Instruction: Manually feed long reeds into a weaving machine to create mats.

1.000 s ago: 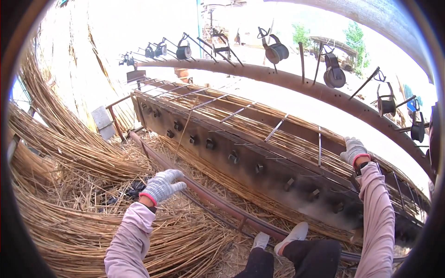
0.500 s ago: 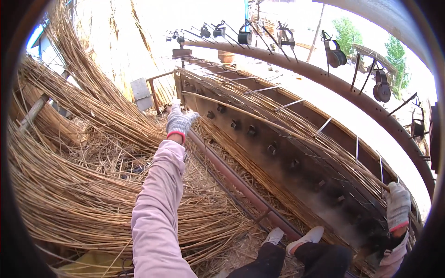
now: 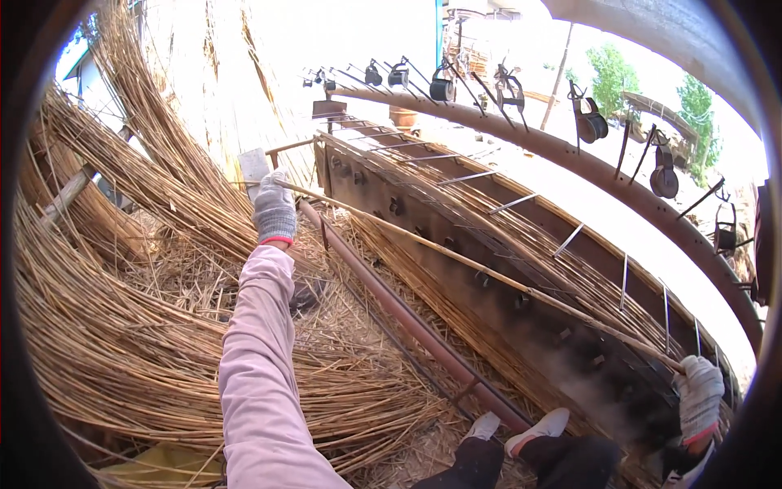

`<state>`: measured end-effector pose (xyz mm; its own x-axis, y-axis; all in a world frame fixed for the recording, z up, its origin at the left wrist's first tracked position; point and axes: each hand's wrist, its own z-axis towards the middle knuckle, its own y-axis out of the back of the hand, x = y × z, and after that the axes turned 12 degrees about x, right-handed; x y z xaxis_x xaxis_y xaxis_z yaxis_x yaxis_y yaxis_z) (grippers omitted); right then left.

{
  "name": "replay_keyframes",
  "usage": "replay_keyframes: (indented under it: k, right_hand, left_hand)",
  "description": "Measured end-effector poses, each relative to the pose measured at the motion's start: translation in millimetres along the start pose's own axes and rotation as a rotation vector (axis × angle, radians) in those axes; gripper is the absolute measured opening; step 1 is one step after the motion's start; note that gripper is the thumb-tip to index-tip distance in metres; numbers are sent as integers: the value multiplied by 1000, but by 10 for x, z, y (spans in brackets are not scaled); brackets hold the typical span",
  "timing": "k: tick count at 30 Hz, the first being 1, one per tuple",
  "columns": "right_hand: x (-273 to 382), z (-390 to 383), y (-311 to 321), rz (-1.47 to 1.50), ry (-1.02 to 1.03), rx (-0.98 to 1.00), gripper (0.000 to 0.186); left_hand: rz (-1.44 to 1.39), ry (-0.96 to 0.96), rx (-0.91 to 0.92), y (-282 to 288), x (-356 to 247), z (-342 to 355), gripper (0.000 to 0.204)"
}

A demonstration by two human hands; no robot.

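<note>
Remotely, I hold one reed [image 3: 528,290] along the trough's [image 3: 542,319] near side.
My left hand [image 3: 275,208] pinches one end, left of the trough; my right hand [image 3: 700,395] grips the other, by its right end.

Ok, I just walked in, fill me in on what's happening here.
A person in grey gloves is holding one long cane with both hands: the left hand near its far end, the right hand at its near end. It slants across in front of a long dark metal trough, which has more canes along its top. A big heap of canes lies to the left.
</note>
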<state>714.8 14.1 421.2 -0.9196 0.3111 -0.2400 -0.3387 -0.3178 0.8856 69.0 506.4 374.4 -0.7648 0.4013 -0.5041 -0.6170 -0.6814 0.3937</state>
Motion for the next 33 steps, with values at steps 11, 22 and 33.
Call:
replay_keyframes:
  k: [11,22,33]
  right_hand:
    - [-153,252,-231,-79,-81,87,24]
    - [52,932,-308,78,-61,74,55]
    - [893,113,-325,110,237,74,36]
  left_hand:
    - [238,-217,290,-593,-39,494,30]
    - [159,-206,776,-3285,-1997,336,77]
    - [-207,-357,590,-2447,-1821,-627,65]
